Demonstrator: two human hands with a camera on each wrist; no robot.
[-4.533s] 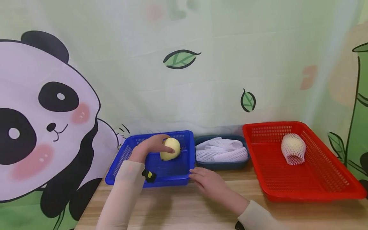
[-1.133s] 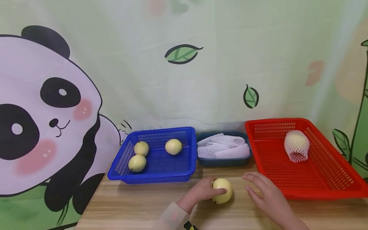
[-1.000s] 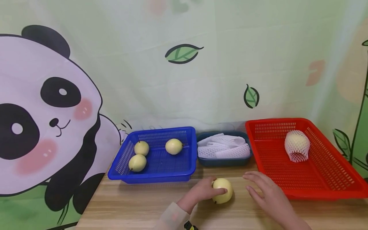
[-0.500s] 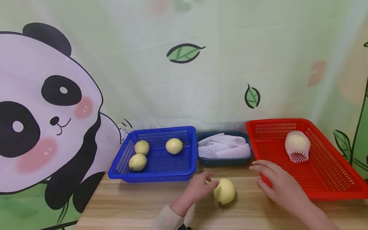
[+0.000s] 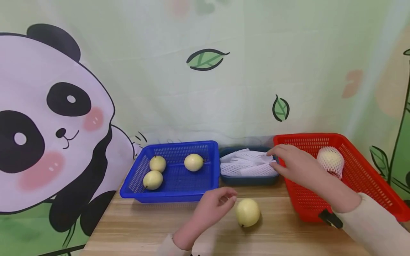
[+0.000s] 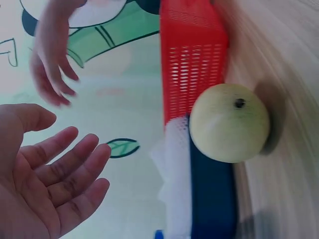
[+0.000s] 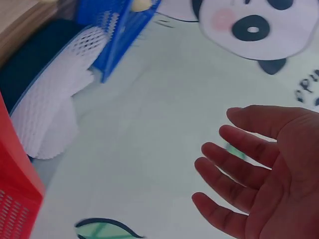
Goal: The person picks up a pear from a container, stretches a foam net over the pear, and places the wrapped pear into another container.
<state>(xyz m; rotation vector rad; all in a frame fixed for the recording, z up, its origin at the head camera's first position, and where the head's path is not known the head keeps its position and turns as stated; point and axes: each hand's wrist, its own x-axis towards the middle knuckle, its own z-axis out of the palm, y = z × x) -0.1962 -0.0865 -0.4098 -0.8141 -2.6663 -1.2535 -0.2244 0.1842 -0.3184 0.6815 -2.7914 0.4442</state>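
Observation:
A pale yellow pear (image 5: 248, 212) rests on the wooden table in front of the baskets. Just left of it, apart from the fruit, my left hand (image 5: 214, 208) hovers with loosely bent fingers and holds nothing; the left wrist view shows the same pear (image 6: 229, 123) beyond the relaxed fingers. My right hand (image 5: 296, 165) reaches over the red basket's near left side, fingertips at the right end of a dark blue tub (image 5: 250, 180). White foam fruit nets (image 5: 245, 163) lie piled in that tub. In the right wrist view the right hand (image 7: 259, 174) has nothing between its spread fingers.
Left of the tub stands a blue basket (image 5: 179, 196) with three pears, one of them a pear (image 5: 193, 162) at the right. The red basket (image 5: 307, 209) on the right contains a net-wrapped pear (image 5: 331, 159). Behind hangs a panda-print cloth (image 5: 153, 89).
A pear came from the blue basket to the table, and my left hand let go of it and drew back left. My right hand moved up from the table to the tub of nets.

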